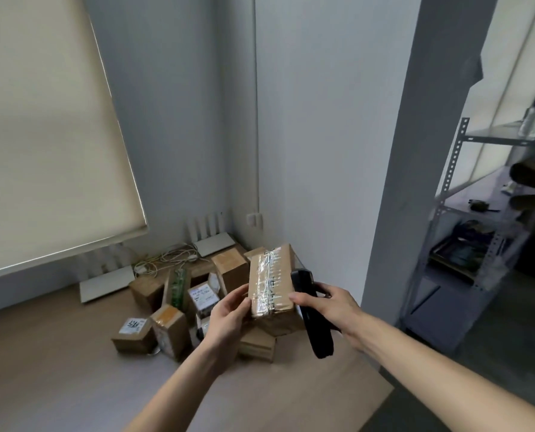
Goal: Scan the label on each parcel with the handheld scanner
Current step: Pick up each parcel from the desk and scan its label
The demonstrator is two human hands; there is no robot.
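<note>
Two hands occupied. Left hand gripped near-left edge of brown cardboard parcel wrapped in clear glossy tape, held up above heap of parcels on wooden floor. Right hand wrapped round black handheld scanner, thumb pressed against parcel's right edge; scanner touching parcel's right side.

Judged rigid and fairly light: carried at one end without sag. Tape likely slick, so hold best taken on bare cardboard edges and corners, not on taped band.

No label visible on upward face; presumably on hidden side, parcel to be turned. Scanner window faced away, beam not seen. Small box with white label and box bearing printed label lay in heap; print unreadable. Heap partly masked by left forearm, count of parcels uncertain. Metal shelving at right cut off by frame edge, contents indistinct.
</note>
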